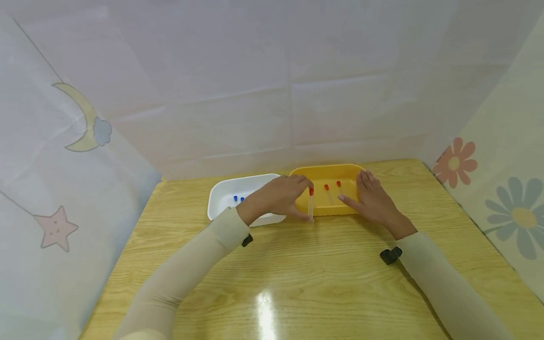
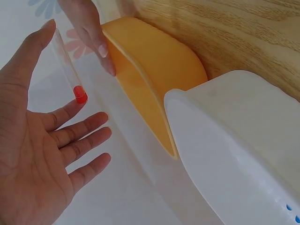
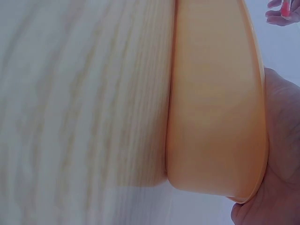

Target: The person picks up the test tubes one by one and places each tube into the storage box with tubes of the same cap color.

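My left hand (image 1: 282, 196) pinches a clear tube with a red cap (image 1: 311, 205) between thumb and index finger. The tube stands nearly upright, cap on top, over the near rim of the yellow tray (image 1: 331, 210); the other fingers are spread in the left wrist view. At the tray's right end rests my right hand (image 1: 376, 200), its fingers fairly straight along the rim and its thumb reaching over the inside. Two more red-capped tubes lie in that tray, one with its cap (image 1: 326, 187) left of the other cap (image 1: 338, 183).
A white tray (image 1: 216, 191) stands left of the yellow one, with two blue caps (image 1: 235, 198) showing; my left forearm hides part of it. Wood tabletop (image 1: 323, 274) stretches in front of the trays. A printed cloth wall (image 1: 255, 118) rises behind them.
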The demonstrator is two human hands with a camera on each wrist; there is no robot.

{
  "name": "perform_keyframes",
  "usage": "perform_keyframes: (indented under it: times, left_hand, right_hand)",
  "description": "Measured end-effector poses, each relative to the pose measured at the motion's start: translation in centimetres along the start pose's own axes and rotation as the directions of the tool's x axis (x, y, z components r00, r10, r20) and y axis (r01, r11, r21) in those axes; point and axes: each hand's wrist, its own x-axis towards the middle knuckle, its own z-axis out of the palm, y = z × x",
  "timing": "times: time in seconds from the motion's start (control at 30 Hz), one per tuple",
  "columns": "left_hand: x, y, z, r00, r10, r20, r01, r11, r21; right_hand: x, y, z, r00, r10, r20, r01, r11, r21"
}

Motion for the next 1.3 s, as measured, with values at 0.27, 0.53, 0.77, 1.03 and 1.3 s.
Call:
perform_keyframes:
  times: [0.27, 0.53, 0.77, 1.03, 1.3]
  left_hand:
    - [0.5, -0.2, -0.1, 1.000, -0.005, 0.010, 0.005, 1.000, -0.024]
    - [0.9, -0.4, 0.0, 0.999, -0.034, 0.034, 0.037, 0.996, -0.079]
    - [1.7, -0.8, 0.1, 0.998, -0.043, 0.046, 0.046, 0.996, -0.078]
    - [2.6, -1.5, 0.3, 0.995, -0.064, 0.077, 0.069, 0.995, -0.066]
    - [3.3, -2.1, 0.3, 0.994, -0.070, 0.078, 0.074, 0.996, -0.050]
  right_hand:
    - [0.0, 0.0, 0.0, 1.000, 0.004, -0.001, -0.004, 1.000, 0.005]
    - [-0.1, -0.1, 0.0, 1.000, 0.004, -0.003, -0.004, 1.000, 0.011]
    - [-0.1, 0.0, 0.0, 1.000, 0.006, -0.003, -0.006, 1.000, 0.001]
    - [-0.3, -0.1, 0.0, 1.000, 0.008, -0.009, -0.008, 1.000, -0.004]
    - [-0.3, -0.1, 0.0, 1.000, 0.005, -0.008, -0.005, 1.000, -0.006]
